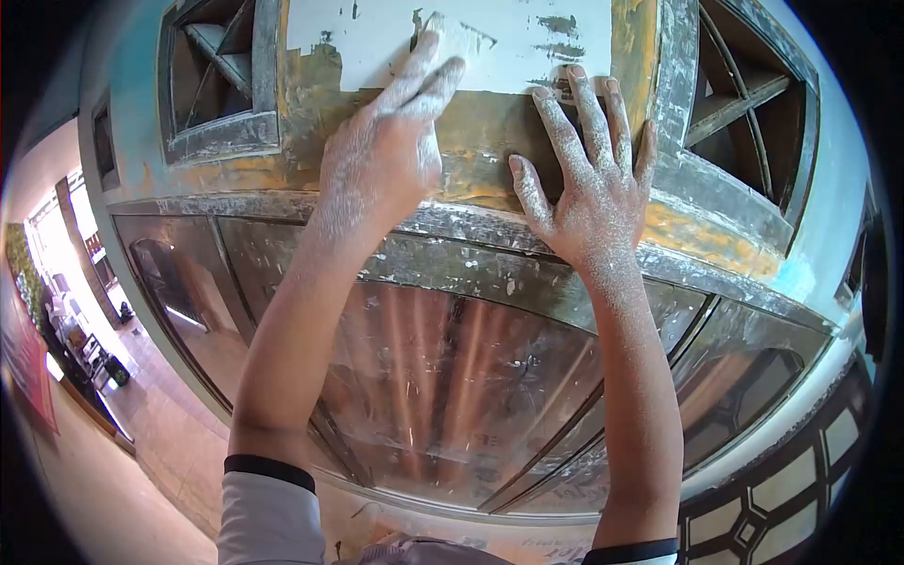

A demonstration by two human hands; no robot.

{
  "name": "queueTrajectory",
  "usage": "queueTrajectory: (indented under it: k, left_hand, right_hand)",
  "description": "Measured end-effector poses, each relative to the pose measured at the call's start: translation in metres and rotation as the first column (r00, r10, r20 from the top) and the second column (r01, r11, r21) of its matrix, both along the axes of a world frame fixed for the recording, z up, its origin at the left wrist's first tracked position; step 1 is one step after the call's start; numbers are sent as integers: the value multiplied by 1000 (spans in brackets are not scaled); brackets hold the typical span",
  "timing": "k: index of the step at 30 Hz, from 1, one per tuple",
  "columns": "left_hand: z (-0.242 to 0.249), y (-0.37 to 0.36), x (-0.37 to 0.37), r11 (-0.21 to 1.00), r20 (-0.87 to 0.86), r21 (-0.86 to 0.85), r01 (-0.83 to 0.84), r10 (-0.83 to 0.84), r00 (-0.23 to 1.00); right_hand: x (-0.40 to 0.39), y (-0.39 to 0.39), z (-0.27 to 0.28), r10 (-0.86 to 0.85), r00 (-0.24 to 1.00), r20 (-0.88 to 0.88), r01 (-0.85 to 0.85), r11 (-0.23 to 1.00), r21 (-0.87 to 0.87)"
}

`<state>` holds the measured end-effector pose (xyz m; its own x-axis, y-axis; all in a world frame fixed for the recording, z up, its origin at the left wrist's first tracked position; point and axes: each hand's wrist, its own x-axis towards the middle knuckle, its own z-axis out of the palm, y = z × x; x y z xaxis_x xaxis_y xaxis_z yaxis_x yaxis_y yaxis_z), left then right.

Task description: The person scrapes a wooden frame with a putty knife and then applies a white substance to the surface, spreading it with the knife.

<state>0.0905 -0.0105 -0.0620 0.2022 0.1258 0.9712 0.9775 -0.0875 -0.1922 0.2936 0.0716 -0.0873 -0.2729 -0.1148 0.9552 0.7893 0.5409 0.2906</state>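
My left hand [391, 141], coated in white dust, holds a whitish, dust-covered pad [457, 40] against the white patch [377, 58] on the wall panel. Its fingers lie over the pad, and part of the pad is hidden under the palm. To the right, my right hand [598, 179] lies with fingers spread on the panel; its fingertips reach the lower right of the white patch. It holds nothing, and white dust covers its back. Around the patch the panel shows brown and yellowish scraped paint [490, 169].
Below the panel runs a worn ledge [452, 221], with glazed window panes [452, 377] under it. Lattice openings [221, 61] flank the panel, the other one [744, 104] at right. A bright doorway stands far left. A patterned dark grille [782, 480] is at lower right.
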Motion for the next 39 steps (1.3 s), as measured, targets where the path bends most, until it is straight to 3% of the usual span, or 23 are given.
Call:
queueTrajectory:
  k: [3,4,5,6,7,9,10,13,15,18,22,25,28,31,34,39]
  left_hand:
    - [33,-10,12,1000,-32,26,-8,9,999]
    - [49,-23,26,955,97,-256,-150,180,979]
    - [58,-28,33,814,168,-531,-234,371,913]
    - [47,-17,20,952,112,-271,-140,176,978]
    - [33,-7,9,952,110,-273,-138,173,979]
    - [0,-7,7,998,44,-47,43,-41,998]
    - [-17,-6,1,999,50,-31,35,-33,998]
    - [-28,-6,-2,1000,29,6,1,-1,1000]
    - [-5,-10,10,998,101,-66,8,-2,995]
    - [9,-9,15,996,55,-47,-80,83,995]
    - [-37,-13,9,997,114,-66,43,-35,993]
    - [-47,-12,2,999,91,-53,6,-1,996]
    - [-7,-12,13,995,99,-84,-45,54,994]
    - [-3,-6,14,997,97,-71,-19,26,995]
    - [-40,-6,7,999,57,-40,-34,37,998]
    - [-3,-10,22,997,45,-60,-56,59,997]
  right_hand:
    - [-1,5,-1,-4,1000,-15,4,1000,2]
    - [-2,5,-1,-5,1000,-14,5,1000,1]
    - [-2,5,-1,-7,1000,-13,7,1000,1]
    - [-1,4,-1,-8,1000,-12,8,1000,1]
    - [-1,4,-1,-11,1000,-13,11,1000,-2]
    - [-1,3,-1,0,1000,-14,0,1000,-4]
    - [0,3,-1,-2,1000,-14,2,1000,-2]
    - [-2,3,-1,4,1000,-19,-4,1000,17]
    - [-1,6,-1,12,1000,-15,-12,1000,22]
    - [-1,5,-2,14,1000,-12,-13,1000,26]
    - [-1,5,-1,6,1000,-12,-6,999,34]
    - [0,5,-1,11,1000,-17,-11,999,33]
    - [-1,5,-1,18,1000,-11,-18,999,34]
    - [0,4,-1,1,1000,-10,0,1000,29]
    - [1,3,-3,14,1000,-7,-14,1000,6]
    - [0,7,-2,20,1000,-15,-19,1000,21]
